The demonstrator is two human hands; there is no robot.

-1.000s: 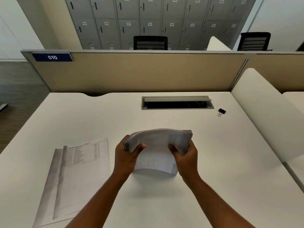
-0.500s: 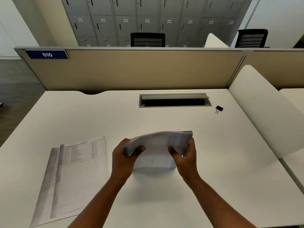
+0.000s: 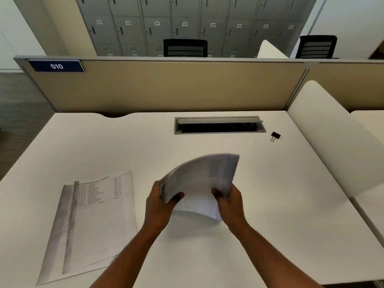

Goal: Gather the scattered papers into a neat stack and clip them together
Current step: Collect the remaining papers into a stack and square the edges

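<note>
While clasped between hands, stack (image 3: pixel 200 181) stands upright.

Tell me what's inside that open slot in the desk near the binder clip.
The slot is mostly dark under its raised grey flap. A few thin cable-like lines show faintly at its right end. Anything deeper is lost in shadow. The binder clip lies outside it, on the desk.

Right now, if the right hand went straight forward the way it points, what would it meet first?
The right hand, gripping the paper stack, points toward the cable slot. Bare desk lies between, so probably the slot's rim; the binder clip sits further right. Depth is uncertain.
</note>
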